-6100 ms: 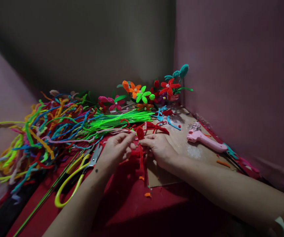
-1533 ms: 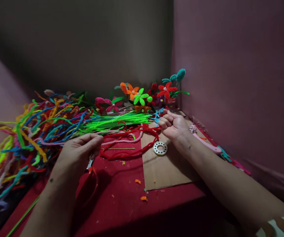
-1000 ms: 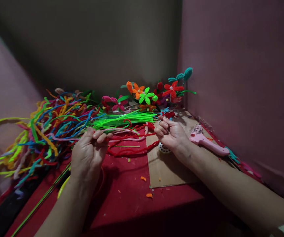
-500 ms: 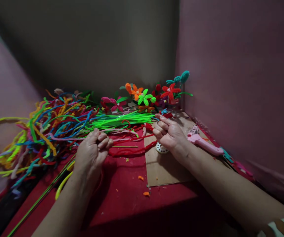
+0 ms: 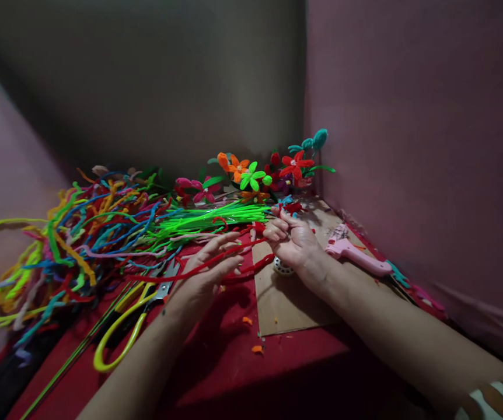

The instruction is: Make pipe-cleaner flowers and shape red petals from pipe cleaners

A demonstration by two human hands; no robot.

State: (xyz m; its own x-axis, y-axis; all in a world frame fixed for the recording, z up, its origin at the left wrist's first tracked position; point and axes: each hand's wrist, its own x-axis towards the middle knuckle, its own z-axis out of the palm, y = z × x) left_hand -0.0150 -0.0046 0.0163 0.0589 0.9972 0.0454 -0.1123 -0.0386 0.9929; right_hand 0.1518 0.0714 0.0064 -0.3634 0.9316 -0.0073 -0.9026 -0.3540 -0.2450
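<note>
Dim light leaves the front of the red tabletop [image 5: 227, 356] deeply shadowed.

This looks like a small handicraft corner, though whether in a home or a workshop cannot be told: a red table [image 5: 216, 364] against a pink wall [image 5: 409, 128], crowded with heaped colourful fuzzy stems [image 5: 98, 233], fuzzy flowers [image 5: 252, 177], yellow-handled scissors [image 5: 163, 289] and a cardboard sheet [image 5: 295, 312].

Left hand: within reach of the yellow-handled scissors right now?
Probably: the left hand is open, and the yellow-handled scissors lie close by, mostly uncovered, though a red pipe cleaner crosses them.
</note>
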